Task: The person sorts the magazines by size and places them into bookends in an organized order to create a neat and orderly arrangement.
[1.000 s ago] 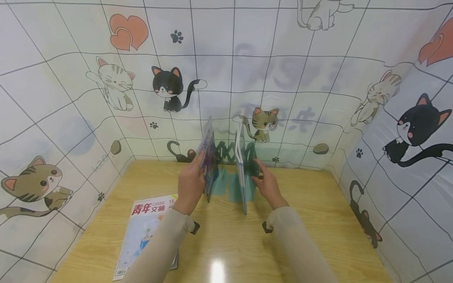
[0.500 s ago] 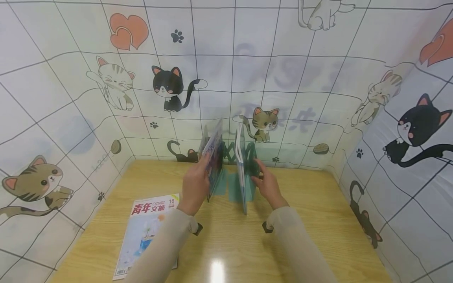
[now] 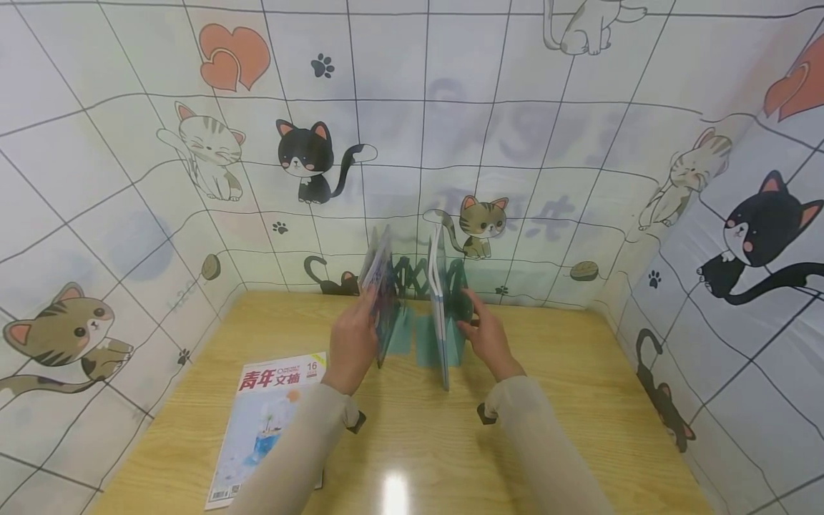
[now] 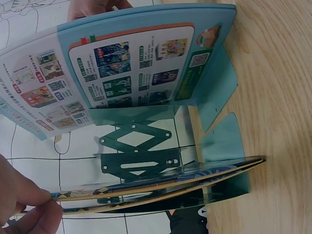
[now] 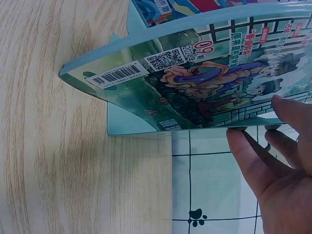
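My left hand [image 3: 354,343] pinches the edge of a thin magazine [image 4: 214,173] between thumb and fingers [image 4: 36,190]. The magazine stands upright at the left side of a teal metal bookend [image 3: 402,343]. A second brown-edged layer lies beside it; I cannot tell whether it is another magazine. Against the bookend's right side stands a blue-edged magazine [image 5: 195,87] with an illustrated cover. My right hand [image 3: 491,342] holds the bookend's right side with bent fingers [image 5: 243,153], one finger lying over the magazine's cover. Between the two sides runs the bookend's folding lattice [image 4: 134,136].
On the wooden table [image 3: 515,472], at the front left, lies a magazine [image 3: 264,429] with a pale blue cover, partly under the left sleeve [image 3: 302,443]. A sheet printed with cartoon cats [image 3: 305,161] hangs behind and along both sides.
The left hand's magazine tilted to the right at mid-interval and now leans back left, closer to the bookend's left side. The right hand has stayed in place.
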The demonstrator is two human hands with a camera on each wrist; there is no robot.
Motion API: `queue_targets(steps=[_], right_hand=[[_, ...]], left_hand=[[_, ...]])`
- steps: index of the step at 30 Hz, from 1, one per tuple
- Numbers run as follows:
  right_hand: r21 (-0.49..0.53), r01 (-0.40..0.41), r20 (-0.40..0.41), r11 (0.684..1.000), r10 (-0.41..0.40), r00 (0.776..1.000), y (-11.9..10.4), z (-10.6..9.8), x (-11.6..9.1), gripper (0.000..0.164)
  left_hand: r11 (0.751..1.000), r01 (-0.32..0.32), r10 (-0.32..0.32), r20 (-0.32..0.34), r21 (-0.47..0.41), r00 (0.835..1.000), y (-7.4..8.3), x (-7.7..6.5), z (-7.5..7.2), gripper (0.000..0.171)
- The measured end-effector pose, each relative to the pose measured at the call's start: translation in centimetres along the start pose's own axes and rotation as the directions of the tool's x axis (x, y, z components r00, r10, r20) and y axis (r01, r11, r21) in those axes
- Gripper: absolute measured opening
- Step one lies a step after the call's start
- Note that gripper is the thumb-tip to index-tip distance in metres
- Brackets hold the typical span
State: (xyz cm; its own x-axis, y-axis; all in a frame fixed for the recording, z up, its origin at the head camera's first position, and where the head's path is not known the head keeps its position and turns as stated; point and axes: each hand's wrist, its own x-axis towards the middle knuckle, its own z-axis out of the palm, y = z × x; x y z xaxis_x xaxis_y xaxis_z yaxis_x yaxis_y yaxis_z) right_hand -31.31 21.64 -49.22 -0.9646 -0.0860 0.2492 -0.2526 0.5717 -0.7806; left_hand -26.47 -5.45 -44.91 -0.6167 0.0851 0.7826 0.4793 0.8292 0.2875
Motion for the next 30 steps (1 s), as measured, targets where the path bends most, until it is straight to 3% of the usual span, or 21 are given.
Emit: queue_targets(steps=[15, 21, 30], right_hand=[[0.008, -0.007, 0.005, 1.0, 0.007, 1.0, -0.3, -0.1, 0.0, 0.073], [0.015, -0.006, 0.007, 1.0, 0.006, 1.0, -0.3, -0.1, 0.0, 0.073], [-0.004, -0.017, 0.011, 1.0, 0.017, 1.0, -0.1, -0.1, 0.1, 0.073]], left_hand=[[0.998, 0.012, -0.012, 0.004, 0.056, 1.0, -0.7, -0.6, 1.1, 0.052], [1.0, 0.011, -0.01, -0.017, 0.017, 1.0, -1.0, -0.7, 1.6, 0.046], [1.0, 0.013, -0.013, -0.01, -0.005, 1.0, -1.6, -1.1, 1.5, 0.053]])
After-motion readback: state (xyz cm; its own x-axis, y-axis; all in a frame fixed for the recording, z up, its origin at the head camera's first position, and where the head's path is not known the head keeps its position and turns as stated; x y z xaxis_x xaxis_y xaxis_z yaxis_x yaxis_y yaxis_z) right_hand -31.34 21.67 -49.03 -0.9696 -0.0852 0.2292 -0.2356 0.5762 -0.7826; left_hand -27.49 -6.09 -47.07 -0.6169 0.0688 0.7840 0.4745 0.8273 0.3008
